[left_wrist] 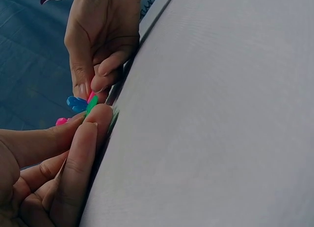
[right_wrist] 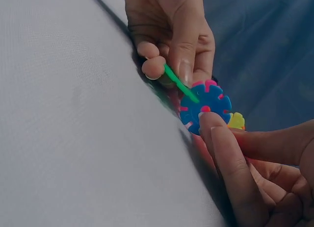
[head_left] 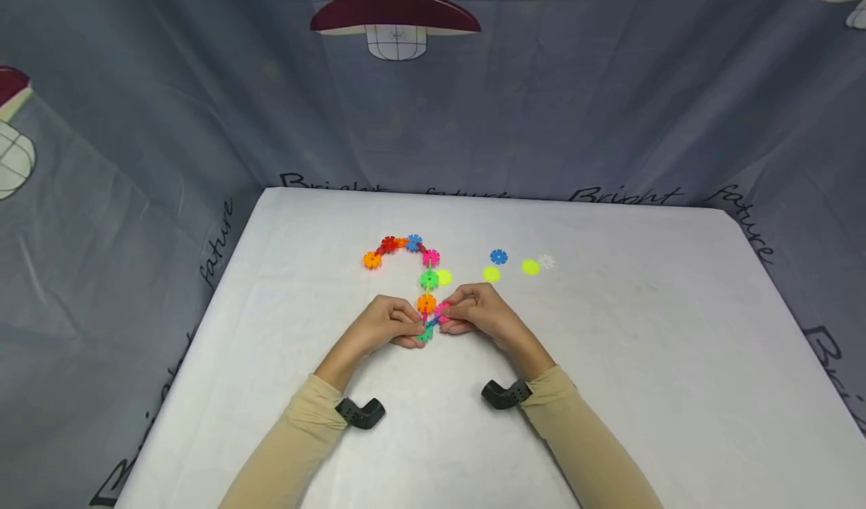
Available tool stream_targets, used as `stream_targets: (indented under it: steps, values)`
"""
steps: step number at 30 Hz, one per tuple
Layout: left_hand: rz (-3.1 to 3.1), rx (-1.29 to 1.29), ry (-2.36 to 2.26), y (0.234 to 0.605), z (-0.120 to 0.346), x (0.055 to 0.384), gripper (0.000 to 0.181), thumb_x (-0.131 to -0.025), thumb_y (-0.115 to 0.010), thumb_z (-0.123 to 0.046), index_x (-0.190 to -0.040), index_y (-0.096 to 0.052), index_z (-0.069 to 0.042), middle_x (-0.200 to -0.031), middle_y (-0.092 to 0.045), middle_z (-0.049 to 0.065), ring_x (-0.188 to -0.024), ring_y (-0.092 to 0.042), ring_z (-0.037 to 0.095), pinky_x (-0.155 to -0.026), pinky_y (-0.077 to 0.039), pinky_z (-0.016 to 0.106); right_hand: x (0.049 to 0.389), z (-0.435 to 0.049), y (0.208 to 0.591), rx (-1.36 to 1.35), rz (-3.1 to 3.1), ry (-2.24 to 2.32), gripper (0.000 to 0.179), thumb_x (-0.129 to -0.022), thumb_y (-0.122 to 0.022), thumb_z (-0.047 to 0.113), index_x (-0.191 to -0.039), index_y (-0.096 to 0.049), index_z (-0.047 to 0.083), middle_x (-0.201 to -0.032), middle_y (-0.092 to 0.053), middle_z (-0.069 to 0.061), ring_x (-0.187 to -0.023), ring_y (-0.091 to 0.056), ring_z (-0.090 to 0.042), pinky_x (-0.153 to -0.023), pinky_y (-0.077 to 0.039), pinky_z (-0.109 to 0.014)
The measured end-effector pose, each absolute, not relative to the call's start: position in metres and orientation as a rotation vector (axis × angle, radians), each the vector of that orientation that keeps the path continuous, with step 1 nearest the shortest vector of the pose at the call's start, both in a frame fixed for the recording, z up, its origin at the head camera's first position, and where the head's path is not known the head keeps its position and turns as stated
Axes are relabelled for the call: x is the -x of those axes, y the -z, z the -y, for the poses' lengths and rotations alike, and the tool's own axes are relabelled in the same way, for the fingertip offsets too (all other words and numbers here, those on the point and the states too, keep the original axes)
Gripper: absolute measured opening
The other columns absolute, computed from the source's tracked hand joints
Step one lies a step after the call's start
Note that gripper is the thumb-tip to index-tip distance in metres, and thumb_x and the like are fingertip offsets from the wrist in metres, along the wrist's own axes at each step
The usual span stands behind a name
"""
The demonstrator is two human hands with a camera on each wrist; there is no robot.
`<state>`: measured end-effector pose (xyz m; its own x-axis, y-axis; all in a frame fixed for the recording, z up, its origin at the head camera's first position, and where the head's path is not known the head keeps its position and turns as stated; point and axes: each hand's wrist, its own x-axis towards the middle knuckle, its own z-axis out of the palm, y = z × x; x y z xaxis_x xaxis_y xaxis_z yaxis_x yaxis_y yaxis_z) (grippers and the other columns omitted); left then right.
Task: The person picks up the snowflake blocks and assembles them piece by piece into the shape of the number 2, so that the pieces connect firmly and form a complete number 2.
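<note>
A curved chain of slotted plastic snowflake discs lies on the white table, running from an orange disc [head_left: 372, 260] past a green disc [head_left: 429, 280] to another orange disc [head_left: 426, 303] near the hands. At its near end, my left hand [head_left: 386, 321] pinches a teal-green disc [right_wrist: 180, 84] between thumb and fingers. A blue disc [right_wrist: 208, 107] joins the teal-green one at its slots. My right hand [head_left: 483, 312] pinches a pink disc [head_left: 443, 312] beside the blue one, its fingertips partly covering it. The two hands almost meet.
Beyond the right hand lie loose discs: a blue one [head_left: 498, 256], a white one [head_left: 546, 262] and yellow ones [head_left: 531, 267], [head_left: 491, 274]. Another yellow disc [head_left: 443, 277] sits right by the chain. A grey printed curtain [head_left: 541, 118] hangs behind the white table [head_left: 643, 359].
</note>
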<state>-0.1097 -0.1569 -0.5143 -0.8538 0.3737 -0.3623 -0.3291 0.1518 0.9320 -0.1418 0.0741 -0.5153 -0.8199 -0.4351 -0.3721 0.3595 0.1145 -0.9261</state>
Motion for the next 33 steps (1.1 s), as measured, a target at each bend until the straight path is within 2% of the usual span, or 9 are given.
stream_targets:
  steps: [3,7,12,15,19,22,28,33]
  values:
    - [-1.907,-0.045,-1.758,0.515,0.155,0.110,0.012,-0.094,-0.071,0.002,-0.100,-0.065,0.010,-0.074,-0.072,0.007,-0.072,-0.078,0.019,-0.066,-0.063,0.028,0.142,-0.076,0.516,0.104,-1.863,1.725,0.017,-0.098,-0.066,0.002,-0.108,-0.062,-0.010,-0.084,-0.079,-0.013,-0.070,-0.078,-0.016,-0.067,-0.063,-0.027]
    - [-1.894,-0.058,-1.762,0.517,0.150,0.111,0.015,-0.094,-0.072,-0.001,-0.103,-0.066,0.009,-0.075,-0.073,0.006,-0.074,-0.079,0.020,-0.067,-0.063,0.027,0.146,-0.086,0.516,0.162,-2.069,1.599,0.022,-0.100,-0.068,0.015,-0.105,-0.068,-0.006,-0.083,-0.078,-0.014,-0.068,-0.076,-0.014,-0.064,-0.063,-0.027]
    - [-1.889,-0.066,-1.765,0.518,0.146,0.111,0.019,-0.094,-0.073,-0.004,-0.105,-0.066,0.009,-0.076,-0.075,0.006,-0.075,-0.079,0.019,-0.068,-0.063,0.026,0.161,-0.093,0.518,0.328,-2.436,1.453,0.030,-0.097,-0.074,0.021,-0.117,-0.070,-0.001,-0.090,-0.075,-0.013,-0.062,-0.068,-0.013,-0.060,-0.060,-0.025]
    - [-1.884,-0.063,-1.765,0.518,0.146,0.111,0.020,-0.094,-0.073,-0.006,-0.106,-0.066,0.009,-0.077,-0.075,0.006,-0.075,-0.079,0.018,-0.068,-0.063,0.026,0.173,-0.087,0.519,0.456,-2.631,1.279,0.036,-0.094,-0.077,0.021,-0.124,-0.069,0.003,-0.096,-0.070,-0.010,-0.068,-0.061,-0.014,-0.064,-0.053,-0.026]
    - [-1.880,-0.056,-1.770,0.517,0.146,0.110,0.020,-0.094,-0.073,-0.005,-0.107,-0.066,0.009,-0.077,-0.075,0.005,-0.073,-0.078,0.016,-0.068,-0.063,0.025,0.184,-0.079,0.517,0.520,-2.747,1.051,0.035,-0.092,-0.079,0.024,-0.121,-0.071,0.006,-0.100,-0.065,-0.010,-0.085,-0.056,-0.021,-0.077,-0.047,-0.032]
    - [-1.883,-0.054,-1.783,0.517,0.146,0.110,0.018,-0.095,-0.072,-0.003,-0.107,-0.065,0.009,-0.076,-0.075,0.004,-0.071,-0.077,0.015,-0.067,-0.062,0.025,0.184,-0.082,0.513,0.485,-2.722,1.031,0.030,-0.090,-0.081,0.023,-0.113,-0.072,0.006,-0.101,-0.066,-0.010,-0.087,-0.059,-0.021,-0.078,-0.049,-0.032]
    - [-1.954,-0.059,-1.775,0.516,0.147,0.112,0.019,-0.099,-0.067,-0.004,-0.114,-0.066,0.008,-0.083,-0.074,0.005,-0.067,-0.075,0.013,-0.065,-0.062,0.025,0.166,-0.103,0.514,0.300,-2.466,1.404,0.025,-0.087,-0.083,0.011,-0.101,-0.065,0.000,-0.086,-0.068,-0.012,-0.063,-0.067,-0.016,-0.061,-0.059,-0.027]
    - [-2.044,-0.053,-1.716,0.512,0.155,0.113,0.023,-0.104,-0.061,-0.010,-0.120,-0.065,0.006,-0.090,-0.072,0.015,-0.065,-0.073,0.011,-0.065,-0.062,0.026,0.148,-0.116,0.520,0.316,-2.304,1.533,0.019,-0.089,-0.080,0.009,-0.103,-0.071,-0.002,-0.085,-0.073,-0.012,-0.068,-0.070,-0.013,-0.063,-0.062,-0.027]
